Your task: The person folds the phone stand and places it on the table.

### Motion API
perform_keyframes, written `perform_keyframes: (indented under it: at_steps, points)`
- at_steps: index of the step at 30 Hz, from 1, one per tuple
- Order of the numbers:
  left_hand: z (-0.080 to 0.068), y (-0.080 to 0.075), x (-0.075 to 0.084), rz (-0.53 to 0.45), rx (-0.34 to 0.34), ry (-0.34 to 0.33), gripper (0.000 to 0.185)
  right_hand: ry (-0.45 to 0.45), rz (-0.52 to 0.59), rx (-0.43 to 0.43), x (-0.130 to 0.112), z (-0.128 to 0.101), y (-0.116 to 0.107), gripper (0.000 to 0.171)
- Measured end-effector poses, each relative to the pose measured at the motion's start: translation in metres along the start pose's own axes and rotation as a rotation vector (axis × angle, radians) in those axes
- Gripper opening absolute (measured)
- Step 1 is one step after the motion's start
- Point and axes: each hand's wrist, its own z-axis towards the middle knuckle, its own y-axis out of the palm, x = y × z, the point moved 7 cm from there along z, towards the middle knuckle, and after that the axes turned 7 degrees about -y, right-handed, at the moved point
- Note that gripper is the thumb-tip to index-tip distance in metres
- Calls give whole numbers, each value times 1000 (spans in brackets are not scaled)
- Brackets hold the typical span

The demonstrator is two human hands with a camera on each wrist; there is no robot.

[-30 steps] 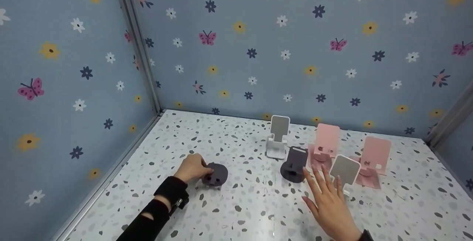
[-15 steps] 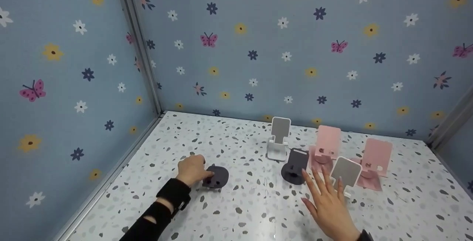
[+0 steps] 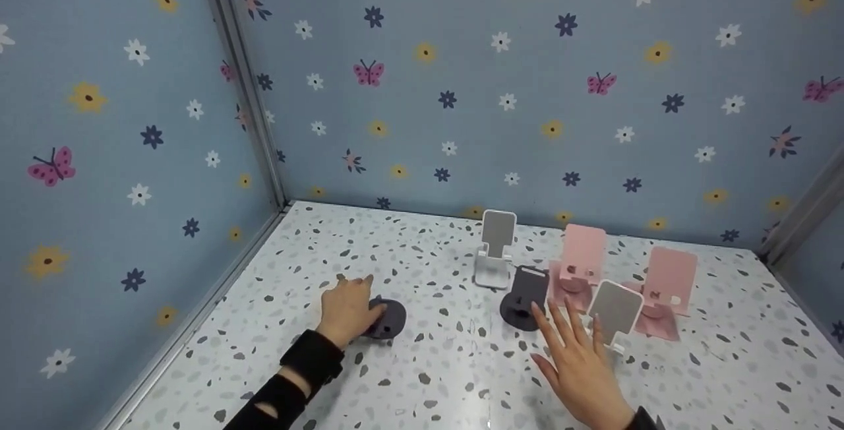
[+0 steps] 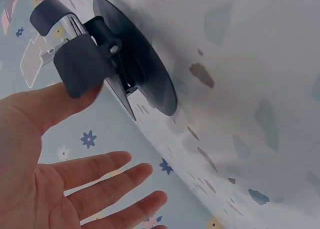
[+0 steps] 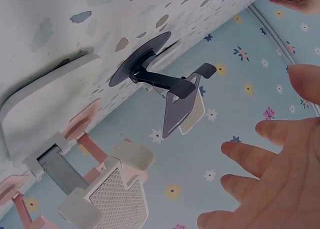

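Observation:
A dark grey phone stand with a round base sits on the left part of the table, its plate folded low over the base. My left hand is beside it, thumb against the plate and the other fingers stretched out free. In the left wrist view the thumb reaches behind the stand's hooked lips. Fingers spread, my right hand hovers in front of a second dark phone stand and a white phone stand, holding nothing. The right wrist view shows that dark stand raised upright.
Behind are another white phone stand and two pink phone stands, grouped at the right. The speckled white table meets a flowered blue back wall and a similar side wall at left.
My left hand's curled fingers have straightened forward while its thumb stays at the dark stand. The right hand has shifted slightly left, still spread.

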Motion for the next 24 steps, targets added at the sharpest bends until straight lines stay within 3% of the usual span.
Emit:
perform_keyframes:
  at_steps: [5,9,15,20,24]
  points:
    - [-7,-9,19,-9,23,55,66,-40,-6,49,1,1,0,68]
    - [-15,-22,40,-42,103,148,71,-53,19,75,4,5,0,68]
    - [-33,-28,66,-44,198,249,77,-15,232,20,9,12,9,67]
    - [-45,-25,79,-7,213,276,78,107,459,-16,18,21,19,68]
    - [-53,-24,87,-28,220,298,77,215,517,10,29,28,22,69]
